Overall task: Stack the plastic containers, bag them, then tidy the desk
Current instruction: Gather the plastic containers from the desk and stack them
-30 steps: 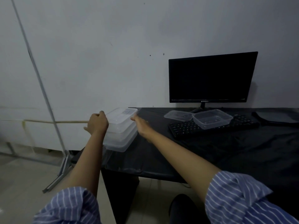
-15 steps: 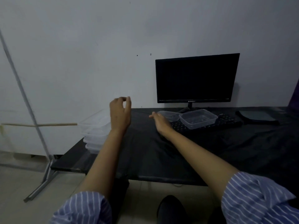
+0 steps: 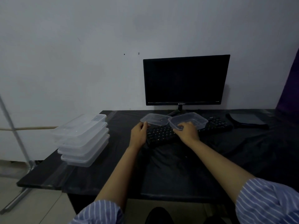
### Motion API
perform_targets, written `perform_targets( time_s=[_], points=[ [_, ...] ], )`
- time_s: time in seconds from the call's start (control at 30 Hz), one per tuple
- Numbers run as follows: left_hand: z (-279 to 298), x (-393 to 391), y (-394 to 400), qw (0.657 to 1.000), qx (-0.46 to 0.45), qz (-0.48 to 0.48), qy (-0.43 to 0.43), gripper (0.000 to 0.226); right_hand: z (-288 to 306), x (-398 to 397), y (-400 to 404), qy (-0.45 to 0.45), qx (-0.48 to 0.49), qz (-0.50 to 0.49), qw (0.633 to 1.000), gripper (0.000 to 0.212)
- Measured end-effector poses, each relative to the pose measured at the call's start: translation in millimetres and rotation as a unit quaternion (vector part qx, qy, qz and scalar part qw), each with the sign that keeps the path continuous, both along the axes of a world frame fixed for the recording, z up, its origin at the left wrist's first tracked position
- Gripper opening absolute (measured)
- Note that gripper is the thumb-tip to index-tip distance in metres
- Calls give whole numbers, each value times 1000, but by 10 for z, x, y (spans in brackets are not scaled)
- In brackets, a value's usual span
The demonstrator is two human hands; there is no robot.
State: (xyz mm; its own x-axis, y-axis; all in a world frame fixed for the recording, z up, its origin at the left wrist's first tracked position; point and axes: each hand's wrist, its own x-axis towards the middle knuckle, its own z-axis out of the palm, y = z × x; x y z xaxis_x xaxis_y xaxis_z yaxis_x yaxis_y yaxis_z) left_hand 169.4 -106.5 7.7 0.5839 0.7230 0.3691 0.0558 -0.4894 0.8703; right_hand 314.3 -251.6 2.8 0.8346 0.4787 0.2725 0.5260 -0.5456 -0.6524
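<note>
Presently noted, label by label, clock bearings taken on the desk with the wearer at 6 o'clock:

Step in hand: judged to be pickup of the last two loose pieces off the keyboard, for adding to the stack.

Stack: four or so clear lidded containers, at 9 o'clock on the desk, near its left edge; leaning slightly, top piece offset.

Loose lid: flat, clear, at 12 o'clock, lying across the far left end of the keyboard.

Loose container: open tub, just right of the lid, rims overlapping or touching; cannot tell which.

Left hand: fingers curled at the near edge of the lid, touching it; grip looks begun, not confirmed.

Right hand: fingers hooked over the near rim of the container, thumb hidden; holding it by the look.

Hands: apart, one on each piece.

Method advised: lift both clear of the keys before drawing back; seat lid on tub squarely; square up the stack before bagging.

Risk: thin plastic flexes; light pinch at the rim preferable to a squeeze.

Monitor: at 12 o'clock, behind, dark.
</note>
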Motion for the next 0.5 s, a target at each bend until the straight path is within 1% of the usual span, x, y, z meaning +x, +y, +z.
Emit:
perform_targets(
  time_s=[0.13,0.2,0.27,0.33,0.43,0.5],
  points=[
    [-90,90,4,998,-59,-3,-22,37,-102,60,-10,8,77,42,996,19],
    [-116,125,15,992,-113,-17,-44,40,-88,52,7,-3,120,63,991,17],
    [-114,160,46,973,-213,-46,-77,45,-34,18,50,-45,147,87,984,18],
    [-113,180,114,947,-297,-70,-97,51,46,-24,110,-65,161,125,977,19],
    [-103,169,230,906,-389,-100,-136,57,132,-96,211,-65,154,203,965,17],
    [-94,142,333,886,-425,-111,-152,61,154,-138,269,-54,148,246,956,16]
  ],
)
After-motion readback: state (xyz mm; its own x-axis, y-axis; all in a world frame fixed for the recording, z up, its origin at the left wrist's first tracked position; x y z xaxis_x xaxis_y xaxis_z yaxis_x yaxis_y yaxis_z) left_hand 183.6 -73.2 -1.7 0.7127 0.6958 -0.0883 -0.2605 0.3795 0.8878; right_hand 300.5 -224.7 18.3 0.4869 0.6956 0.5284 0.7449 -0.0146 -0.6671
